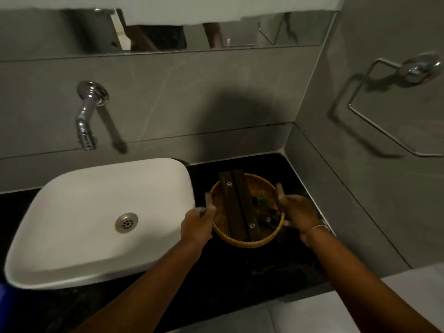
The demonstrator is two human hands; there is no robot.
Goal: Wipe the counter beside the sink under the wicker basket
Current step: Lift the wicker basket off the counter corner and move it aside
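A round wicker basket (260, 186) sits over the black counter (240, 275) to the right of the white sink (84, 212). Two long dark brown boxes and some small dark packets lie inside it. My left hand (197, 224) grips the basket's left rim and handle. My right hand (300, 216), with a thin band at the wrist, grips the right rim. Whether the basket rests on the counter or is held just above it, I cannot tell. No cloth is visible.
A chrome tap (87, 116) juts from the grey tiled wall above the sink. A chrome towel ring (389, 104) hangs on the right wall, which borders the counter closely. A mirror strip runs along the top.
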